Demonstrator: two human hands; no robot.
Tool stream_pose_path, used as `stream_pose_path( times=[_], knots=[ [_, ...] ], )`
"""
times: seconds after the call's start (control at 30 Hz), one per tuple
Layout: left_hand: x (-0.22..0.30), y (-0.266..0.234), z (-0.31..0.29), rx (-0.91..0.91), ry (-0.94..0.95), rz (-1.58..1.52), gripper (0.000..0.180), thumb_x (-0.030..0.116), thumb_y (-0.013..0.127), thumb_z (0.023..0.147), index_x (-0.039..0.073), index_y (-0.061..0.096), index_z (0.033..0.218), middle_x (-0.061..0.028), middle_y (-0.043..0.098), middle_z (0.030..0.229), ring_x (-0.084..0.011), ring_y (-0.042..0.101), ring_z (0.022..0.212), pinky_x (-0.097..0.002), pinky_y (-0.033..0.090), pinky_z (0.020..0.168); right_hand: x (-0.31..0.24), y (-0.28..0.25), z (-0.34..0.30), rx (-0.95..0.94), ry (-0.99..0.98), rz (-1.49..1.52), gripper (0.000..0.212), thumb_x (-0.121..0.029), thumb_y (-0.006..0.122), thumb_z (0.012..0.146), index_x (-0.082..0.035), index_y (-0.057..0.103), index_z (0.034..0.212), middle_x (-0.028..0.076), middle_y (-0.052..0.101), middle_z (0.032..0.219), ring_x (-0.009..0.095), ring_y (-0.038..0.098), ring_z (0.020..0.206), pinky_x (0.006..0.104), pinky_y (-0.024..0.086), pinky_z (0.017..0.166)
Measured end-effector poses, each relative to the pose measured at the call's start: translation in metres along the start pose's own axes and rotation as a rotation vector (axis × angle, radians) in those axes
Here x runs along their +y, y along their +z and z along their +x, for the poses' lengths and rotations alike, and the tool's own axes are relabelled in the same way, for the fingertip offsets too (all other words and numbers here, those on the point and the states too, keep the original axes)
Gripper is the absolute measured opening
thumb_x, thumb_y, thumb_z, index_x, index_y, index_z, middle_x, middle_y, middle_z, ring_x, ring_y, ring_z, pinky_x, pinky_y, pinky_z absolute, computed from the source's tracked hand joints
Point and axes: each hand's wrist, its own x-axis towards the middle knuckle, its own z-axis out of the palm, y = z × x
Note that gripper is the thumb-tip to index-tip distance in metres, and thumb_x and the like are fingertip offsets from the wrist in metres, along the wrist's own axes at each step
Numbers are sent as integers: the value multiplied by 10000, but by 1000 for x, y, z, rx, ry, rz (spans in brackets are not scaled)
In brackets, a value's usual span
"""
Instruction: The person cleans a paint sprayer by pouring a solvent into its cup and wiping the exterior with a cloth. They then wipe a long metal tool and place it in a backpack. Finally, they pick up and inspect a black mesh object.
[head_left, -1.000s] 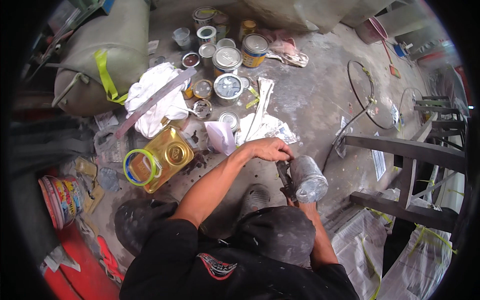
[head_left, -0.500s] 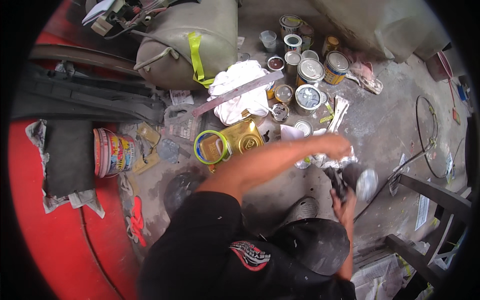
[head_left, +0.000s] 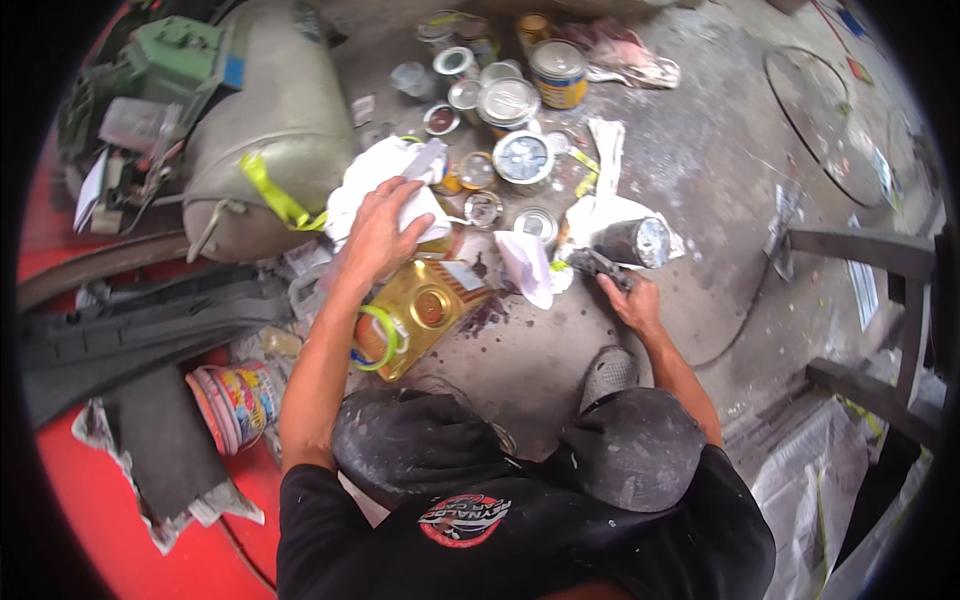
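The hands are well apart. The right hand (head_left: 637, 300) is closed around the grip of a dark, pistol-shaped tool (head_left: 605, 270); a dark cylindrical cup with a silvery end (head_left: 640, 242) appears joined to it, tilted toward the right. The left hand (head_left: 378, 228) rests at a crumpled white cloth (head_left: 362, 185), fingers spread; whether it grips the fabric cannot be told. As judged, the cup is already fitted, while the cloth is not yet lifted clear; the cup's contents are hidden. Nearer than the cloth lies a gold rectangular metal can (head_left: 430, 307). Between the hands stands a folded white paper piece (head_left: 525, 268). Farther off, round metal paint cans (head_left: 508, 101) stand clustered; at far left lies a grey cylindrical tank (head_left: 270, 130).
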Motion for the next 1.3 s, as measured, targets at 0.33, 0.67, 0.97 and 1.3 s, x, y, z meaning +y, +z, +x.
stream_pose_path(
  times=[0.33, 0.67, 0.97, 1.3],
  knots=[
    [89, 12, 25, -209, 369, -303, 430, 228, 713, 867, 69, 613, 1254, -178, 582, 1298, -355, 564, 1188, -420, 438, 1021, -1, 1, -17, -297, 102, 1, 475, -319, 729, 774, 18, 649, 1099, 276, 671, 955, 448, 639, 922, 478, 508, 843],
    [213, 132, 37, -357, 633, -27, 795, 229, 815, 704, 87, 454, 1399, -239, 349, 1497, -472, 427, 1292, -492, 477, 997, 7, 16, -5, -459, -2, 355, 436, -141, 624, 800, -69, 601, 1230, 216, 629, 1221, 411, 572, 1142, 450, 452, 963],
    [225, 123, 109, -641, 727, -228, 827, 188, 853, 615, 217, 541, 1380, -189, 429, 1457, -399, 468, 1274, -451, 453, 1038, -57, -18, -36, -55, 249, 349, 482, -176, 659, 890, -18, 554, 1334, 279, 665, 1101, 417, 659, 1017, 401, 511, 837],
    [218, 144, 77, -95, 34, -911, 653, 277, 724, 850, 16, 469, 1392, -258, 456, 1421, -332, 470, 1318, -384, 394, 1067, -39, -58, 3, 529, 331, 606, 416, -241, 648, 949, 23, 591, 1265, 30, 615, 770, 108, 529, 629, 301, 470, 588]
  ],
)
